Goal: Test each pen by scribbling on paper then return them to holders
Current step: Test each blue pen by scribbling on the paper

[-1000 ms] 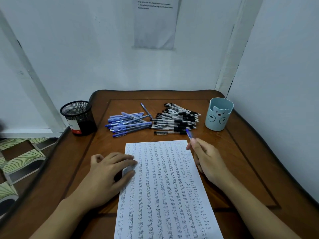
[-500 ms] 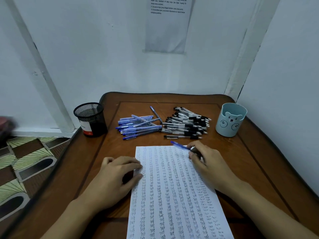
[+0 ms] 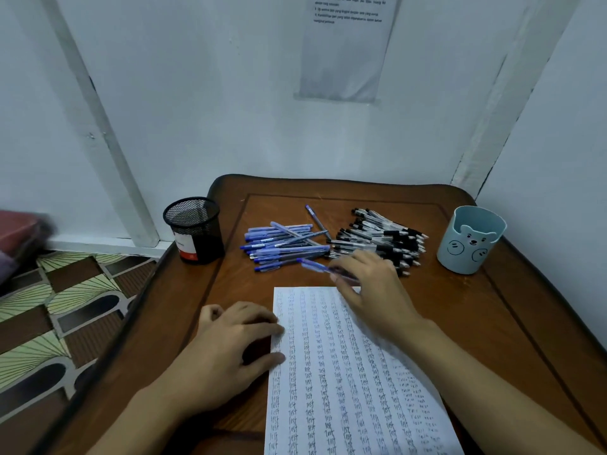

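R hand pinches a blue pen just past the paper at its 12 o'clock edge, by the blue pile (black pile at 1 o'clock). L hand rests, fingers loose, on the paper's 9 o'clock edge.

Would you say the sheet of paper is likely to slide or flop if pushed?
Probably floppy: the paper is one thin sheet. It likely slides on the polished table, which may be why the left hand presses its edge.
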### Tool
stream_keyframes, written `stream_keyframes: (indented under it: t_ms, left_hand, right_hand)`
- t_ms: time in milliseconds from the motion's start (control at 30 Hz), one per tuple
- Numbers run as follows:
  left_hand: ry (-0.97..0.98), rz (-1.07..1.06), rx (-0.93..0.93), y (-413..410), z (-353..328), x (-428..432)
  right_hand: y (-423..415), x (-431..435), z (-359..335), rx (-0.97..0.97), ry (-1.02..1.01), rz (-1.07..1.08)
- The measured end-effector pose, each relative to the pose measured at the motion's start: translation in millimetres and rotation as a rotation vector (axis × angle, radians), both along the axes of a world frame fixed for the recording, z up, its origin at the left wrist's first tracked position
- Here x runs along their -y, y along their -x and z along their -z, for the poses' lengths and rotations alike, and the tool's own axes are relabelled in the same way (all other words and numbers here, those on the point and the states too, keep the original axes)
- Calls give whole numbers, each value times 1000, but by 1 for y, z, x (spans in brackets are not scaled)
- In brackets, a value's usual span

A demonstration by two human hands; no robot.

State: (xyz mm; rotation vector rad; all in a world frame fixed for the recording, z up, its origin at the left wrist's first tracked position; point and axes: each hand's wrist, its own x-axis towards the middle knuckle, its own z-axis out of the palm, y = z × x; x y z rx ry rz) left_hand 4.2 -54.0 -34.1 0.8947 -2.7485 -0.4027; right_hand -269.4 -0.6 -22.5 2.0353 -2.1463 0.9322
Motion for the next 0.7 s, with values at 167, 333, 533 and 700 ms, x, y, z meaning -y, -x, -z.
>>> stream_keyframes:
  t_ms: [167,333,533,700]
  left_hand:
    - [10,-42,-3,-4,2,7]
    - [-15,-38,-47,-1,6,15]
    - [-8,-111,-175,4,17,20]
    - [3,-125,-181,4,18,20]
  right_hand:
    - [-3,52,-10,-46,26,2]
    - [-4,82,-3,-137,1,23]
    - [-1,101,1,-228,1,33]
    - [-5,111,-1,-282,-134,-28]
